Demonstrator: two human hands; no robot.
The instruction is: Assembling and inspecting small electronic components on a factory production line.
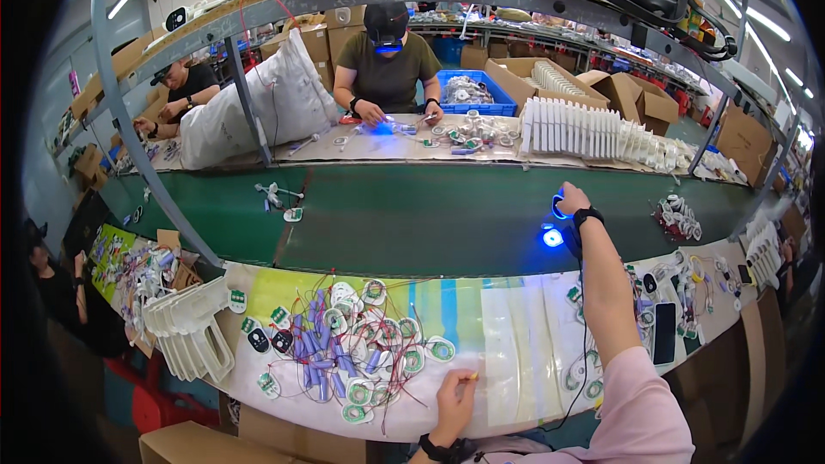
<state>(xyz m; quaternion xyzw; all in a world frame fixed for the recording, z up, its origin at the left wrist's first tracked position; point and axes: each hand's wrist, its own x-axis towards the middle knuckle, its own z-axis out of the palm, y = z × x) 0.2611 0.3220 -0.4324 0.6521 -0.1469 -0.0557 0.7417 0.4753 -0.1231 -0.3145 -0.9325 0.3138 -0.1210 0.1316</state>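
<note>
My right hand (pixel 574 199) reaches out over the green conveyor belt (pixel 430 215), fingers closed on a small dark piece (pixel 559 204) edged in blue light. Just below that piece, a bright blue glow (pixel 553 238) shows on or above the belt; its source is too bright to make out. Low in the middle, my left hand (pixel 455 402) is pinched on a tiny yellow thing (pixel 473 375) above the near worktable (pixel 516 352). To its left lies a heap of round white parts with green circuit boards (pixel 361 391), purple cylindrical batteries (pixel 318 344) and thin red wires.
White plastic frames (pixel 185 331) stack at the left, and a black phone (pixel 664 332) lies at the right among wired parts. Metal posts (pixel 142 120) rise by the belt. Across it, a co-worker (pixel 387 69) handles parts beside a blue crate (pixel 475 94) and white plastic pieces (pixel 593 133).
</note>
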